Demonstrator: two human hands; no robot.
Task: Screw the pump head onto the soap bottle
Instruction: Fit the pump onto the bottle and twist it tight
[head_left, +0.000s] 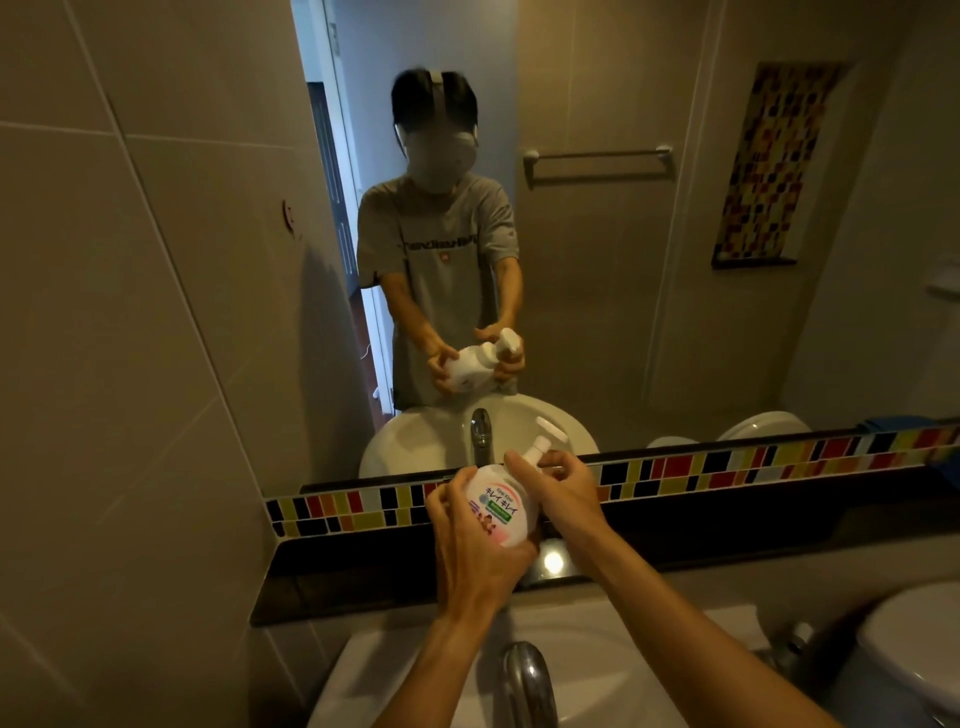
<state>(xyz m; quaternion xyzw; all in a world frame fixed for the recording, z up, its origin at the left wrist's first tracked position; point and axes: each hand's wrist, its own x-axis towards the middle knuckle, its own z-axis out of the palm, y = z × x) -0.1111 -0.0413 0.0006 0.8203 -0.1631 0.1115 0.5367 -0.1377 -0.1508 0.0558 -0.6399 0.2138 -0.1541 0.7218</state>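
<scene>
A white soap bottle (497, 512) with a pink label is held tilted in the air above the black ledge, its top leaning to the right and away. My left hand (470, 556) wraps around its lower body from below. The white pump head (536, 450) sits on the bottle's neck, its nozzle pointing up and right. My right hand (558, 493) grips the collar of the pump head, thumb on the near side and fingers behind. The neck joint is hidden by my fingers.
A white sink (395, 670) with a chrome tap (524, 675) lies just below my arms. A black ledge (727, 535) with a coloured tile strip (753, 465) runs under the mirror (597, 286). A toilet (914, 654) stands at the lower right. A tiled wall (130, 312) closes the left side.
</scene>
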